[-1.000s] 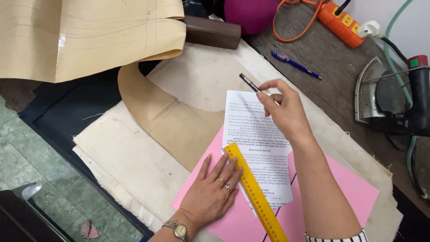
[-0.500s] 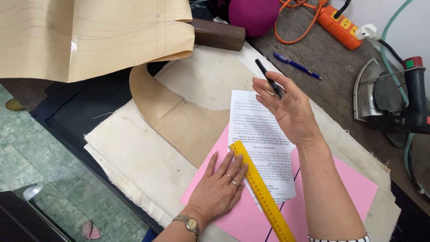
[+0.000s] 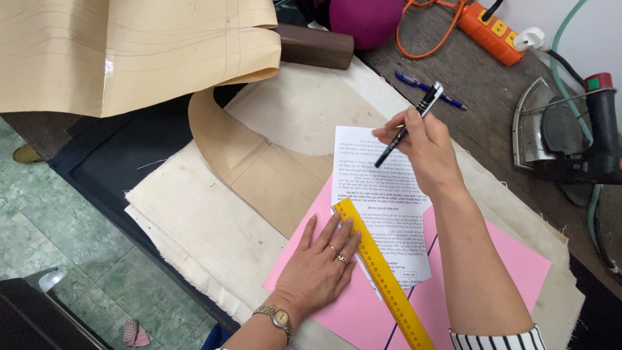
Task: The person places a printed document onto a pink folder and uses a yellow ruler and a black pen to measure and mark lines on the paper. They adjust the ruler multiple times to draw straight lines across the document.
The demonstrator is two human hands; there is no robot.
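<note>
Left hand (image 3: 321,269) lies flat, fingers spread, pinning the pink sheet (image 3: 499,272) beside the yellow ruler (image 3: 382,275) so nothing slides. Right hand (image 3: 424,152) pinches a black pen (image 3: 408,126), tip angled down over the printed page (image 3: 379,194).

There are no boxes, labels, signs or screens here, only a white printed sheet (image 3: 382,201) lying on pink paper (image 3: 492,272).

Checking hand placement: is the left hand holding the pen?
No, the right hand holds the pen; the left hand lies flat beside the yellow ruler.
</note>
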